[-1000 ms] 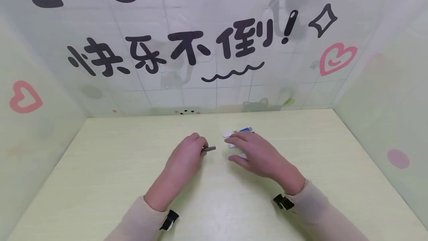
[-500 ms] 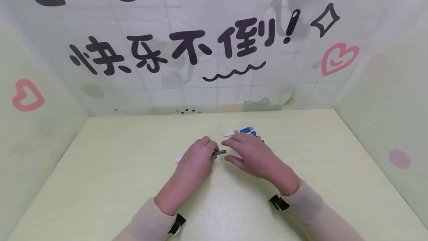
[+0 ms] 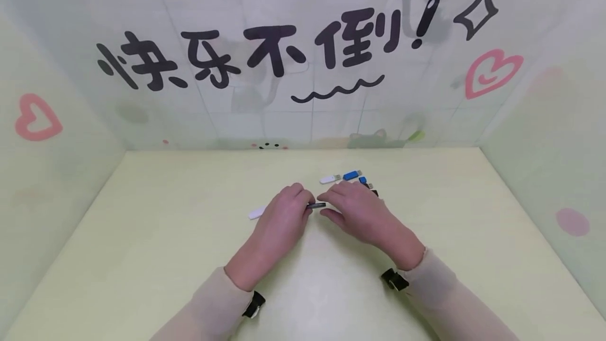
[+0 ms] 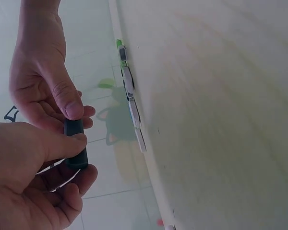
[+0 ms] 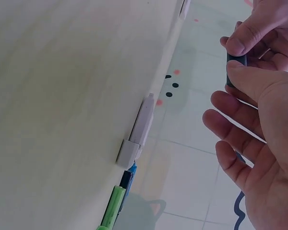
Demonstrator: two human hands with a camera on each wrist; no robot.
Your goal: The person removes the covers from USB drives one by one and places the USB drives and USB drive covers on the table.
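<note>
Between my two hands is a small dark USB stick [image 3: 316,205], raised above the table. My left hand [image 3: 283,216] pinches one end of it between thumb and fingers. My right hand [image 3: 356,210] has its thumb and fingertips at the other end, gripping it. In the left wrist view the dark stick [image 4: 76,143] shows with both thumbs laid on it. The right wrist view has the right thumb over the stick [image 5: 230,79], the other right fingers loosely bent. A white USB stick [image 3: 256,213] lies left of the left hand, partly hidden by it.
Beyond the right hand lie a white USB stick [image 3: 330,179], a blue one [image 3: 352,174] and a small blue piece [image 3: 362,179]. A green-cased stick [image 5: 113,207] shows in the right wrist view. Printed walls [image 3: 303,120] close off the back and sides of the table [image 3: 142,257].
The left hand has moved right with the dark stick, bringing its end between the right hand's fingertips. This uncovered the white stick on the left. The head view has tilted slightly down.
</note>
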